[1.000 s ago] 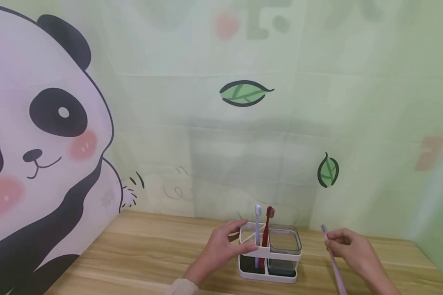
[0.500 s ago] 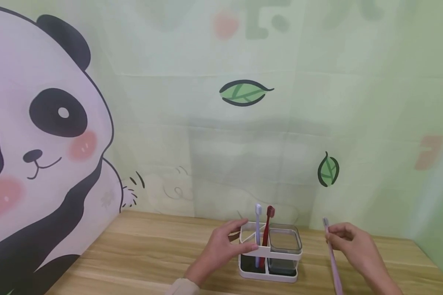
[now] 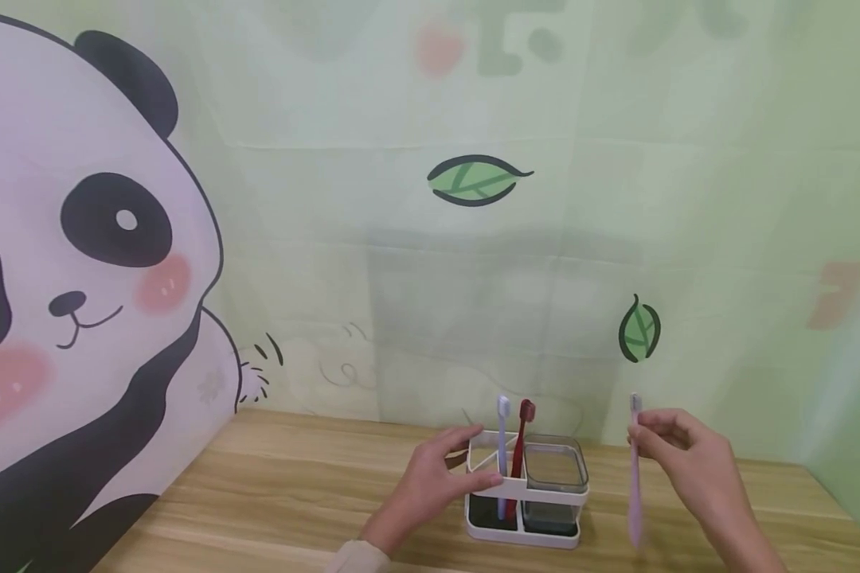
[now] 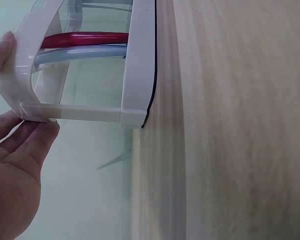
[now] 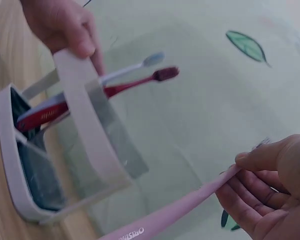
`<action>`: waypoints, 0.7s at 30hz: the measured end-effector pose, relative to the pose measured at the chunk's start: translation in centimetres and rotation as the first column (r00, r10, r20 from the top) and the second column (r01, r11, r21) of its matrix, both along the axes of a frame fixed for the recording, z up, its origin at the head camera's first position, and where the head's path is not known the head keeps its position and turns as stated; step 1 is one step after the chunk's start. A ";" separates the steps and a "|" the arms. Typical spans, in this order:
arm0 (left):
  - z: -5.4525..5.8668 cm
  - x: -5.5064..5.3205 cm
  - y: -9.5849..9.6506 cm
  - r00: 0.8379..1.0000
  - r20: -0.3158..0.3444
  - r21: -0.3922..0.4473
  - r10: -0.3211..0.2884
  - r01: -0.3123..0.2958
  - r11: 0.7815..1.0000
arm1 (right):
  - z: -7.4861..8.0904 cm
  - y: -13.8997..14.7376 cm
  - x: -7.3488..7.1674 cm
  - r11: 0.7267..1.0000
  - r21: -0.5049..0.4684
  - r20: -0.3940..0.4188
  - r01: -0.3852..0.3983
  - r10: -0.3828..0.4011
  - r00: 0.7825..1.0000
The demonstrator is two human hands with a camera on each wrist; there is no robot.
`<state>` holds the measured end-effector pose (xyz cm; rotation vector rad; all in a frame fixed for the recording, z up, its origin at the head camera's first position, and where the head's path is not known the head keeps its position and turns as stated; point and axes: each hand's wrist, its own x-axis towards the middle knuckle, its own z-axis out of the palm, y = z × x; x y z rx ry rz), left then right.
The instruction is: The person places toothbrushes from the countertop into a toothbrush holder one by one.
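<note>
A white toothbrush holder (image 3: 555, 495) stands on the wooden table, with a clear square cup (image 3: 555, 465) in its right half. My left hand (image 3: 430, 477) grips the holder's upper rim at the left, thumb in front and fingers behind. Two toothbrushes stand in the left half: a pale blue toothbrush (image 3: 502, 434) and a red toothbrush (image 3: 520, 438). Right of the holder, my right hand (image 3: 688, 454) pinches a pink toothbrush (image 3: 635, 493) near its head between thumb and fingers. It hangs almost upright, bristles at the top, and its handle shows lettering in the right wrist view.
The wooden table (image 3: 294, 485) reaches back to a pale green cloth backdrop (image 3: 315, 199) printed with leaves. A large printed panda (image 3: 115, 263) fills the left side.
My right hand has risen a little, and the pink toothbrush has swung from slanted to nearly upright, its lower end lifting into view. My left hand and the holder have stayed put.
</note>
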<state>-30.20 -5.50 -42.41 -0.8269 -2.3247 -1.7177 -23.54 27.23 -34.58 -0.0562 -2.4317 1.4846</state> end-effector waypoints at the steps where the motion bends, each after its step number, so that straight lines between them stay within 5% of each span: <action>1: 0.0 0.0 0.0 1.000 0.000 0.000 0.000 0.000 1.000 | 0.2 -0.2 0.1 1.000 -0.020 -0.013 -0.002 0.002 1.000; 14: -0.3 -0.1 0.1 1.000 -0.014 0.006 0.001 -0.001 1.000 | 2.4 -3.2 0.8 0.980 -0.199 -0.188 -0.029 -0.009 0.982; 21: -0.2 -0.1 0.0 1.000 -0.003 0.003 0.002 -0.002 1.000 | 2.9 -4.8 0.7 0.961 -0.273 -0.188 -0.029 -0.024 0.982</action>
